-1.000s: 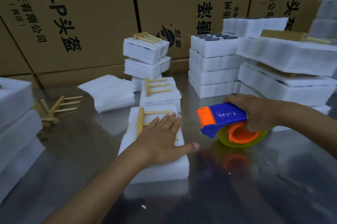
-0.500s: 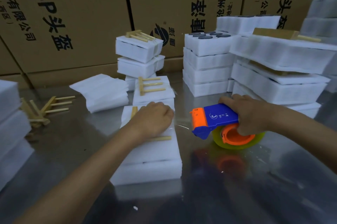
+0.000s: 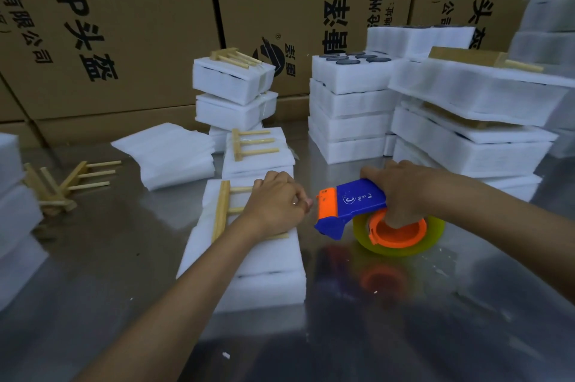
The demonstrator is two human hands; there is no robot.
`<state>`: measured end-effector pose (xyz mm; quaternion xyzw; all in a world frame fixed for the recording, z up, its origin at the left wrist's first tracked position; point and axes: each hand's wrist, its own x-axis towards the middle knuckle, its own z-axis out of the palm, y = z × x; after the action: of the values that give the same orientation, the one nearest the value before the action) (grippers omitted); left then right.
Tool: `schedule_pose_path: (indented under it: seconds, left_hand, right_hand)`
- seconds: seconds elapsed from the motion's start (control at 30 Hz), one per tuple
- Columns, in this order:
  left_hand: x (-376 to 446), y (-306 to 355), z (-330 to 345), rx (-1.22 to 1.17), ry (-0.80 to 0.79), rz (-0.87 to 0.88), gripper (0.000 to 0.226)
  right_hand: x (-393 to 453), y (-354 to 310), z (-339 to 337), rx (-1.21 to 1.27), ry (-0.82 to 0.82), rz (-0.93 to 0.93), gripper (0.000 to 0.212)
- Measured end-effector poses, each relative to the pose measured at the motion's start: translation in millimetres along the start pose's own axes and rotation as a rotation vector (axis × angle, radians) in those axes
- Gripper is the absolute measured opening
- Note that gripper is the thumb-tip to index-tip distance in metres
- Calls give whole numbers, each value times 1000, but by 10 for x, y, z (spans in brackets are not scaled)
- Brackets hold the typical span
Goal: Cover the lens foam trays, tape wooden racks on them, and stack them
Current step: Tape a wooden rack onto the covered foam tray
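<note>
1. Left hand (image 3: 275,201): fingers curled, resting on the pale wooden rack (image 3: 221,210) atop the near white foam tray (image 3: 249,266) on the steel bench (image 3: 109,257); whether it pinches tape cannot be told.
2. Right hand (image 3: 404,188): grips the blue-and-orange tape dispenser (image 3: 351,204), its yellowish tape roll (image 3: 401,244) touching the bench just right of the tray.
3. Further white foam tray stacks (image 3: 348,108) stand behind.

You are at a packing station in a warehouse or factory. Tall printed cardboard cartons (image 3: 130,39) wall off the back. The steel surface (image 3: 404,319) in front of you carries piles of white foam trays (image 3: 348,108), loose foam sheets (image 3: 174,154), spare wooden racks (image 3: 71,179) and a handheld tape dispenser (image 3: 351,204).
</note>
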<state>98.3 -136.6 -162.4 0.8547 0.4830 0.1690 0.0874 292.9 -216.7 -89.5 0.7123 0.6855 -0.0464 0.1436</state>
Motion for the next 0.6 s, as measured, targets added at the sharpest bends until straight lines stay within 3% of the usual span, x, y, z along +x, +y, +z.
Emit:
schedule_pose_path:
  seconds: [0.3, 0.6]
  left_hand:
    - [-40, 28, -2, 168, -44, 54, 27]
    - [-40, 67, 22, 248, -37, 43, 25]
  right_hand:
    - [104, -373, -71, -254, -87, 69, 84]
    - [71, -552, -64, -300, -87, 109, 80]
